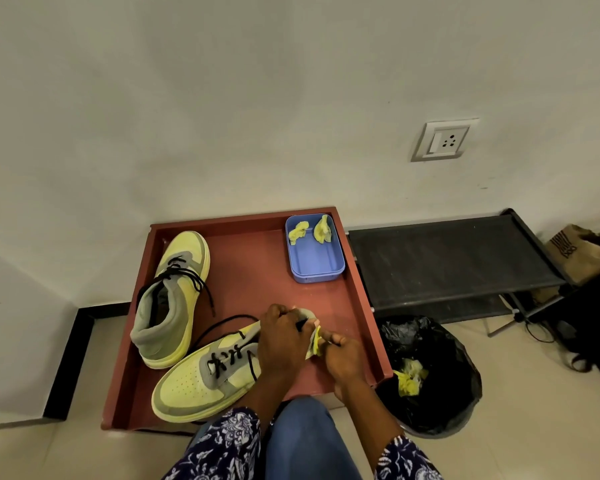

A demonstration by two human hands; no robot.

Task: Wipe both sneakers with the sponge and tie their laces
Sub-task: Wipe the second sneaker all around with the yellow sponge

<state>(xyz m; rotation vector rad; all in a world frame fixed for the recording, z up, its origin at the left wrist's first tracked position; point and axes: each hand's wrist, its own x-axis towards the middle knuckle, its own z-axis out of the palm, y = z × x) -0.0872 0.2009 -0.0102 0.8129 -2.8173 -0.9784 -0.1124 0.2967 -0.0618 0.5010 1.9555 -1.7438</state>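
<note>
— What do the containers hold?

— The blue tub [314,261] sits in the far right corner of the red tray [355,299] with two crumpled yellow sponge pieces [298,231] at its far end. The bin [430,375], lined with a black bag, stands on the floor just beside the tray's right edge and has yellow scraps [409,379] in it. The tray itself carries both sneakers.

— Where do the sneakers lie?

— The far sneaker [174,299] stands along the tray's left side, toe to the wall, black laces loose. The near sneaker [201,379] lies across the front, toe to the left, its lace trailing over the tray.

— And the hands?

— The left hand [281,341] is curled over the near sneaker's heel end, gripping it with a black lace under the fingers. The right hand [343,355] pinches a yellow sponge [315,344] against the heel.

— The room?

— The tray rests on a pale tiled floor [84,452] against a white wall [222,98] with a socket plate [442,140]. A black low rack [447,258] stands to the right, a brown paper bag [579,254] beside it.
</note>
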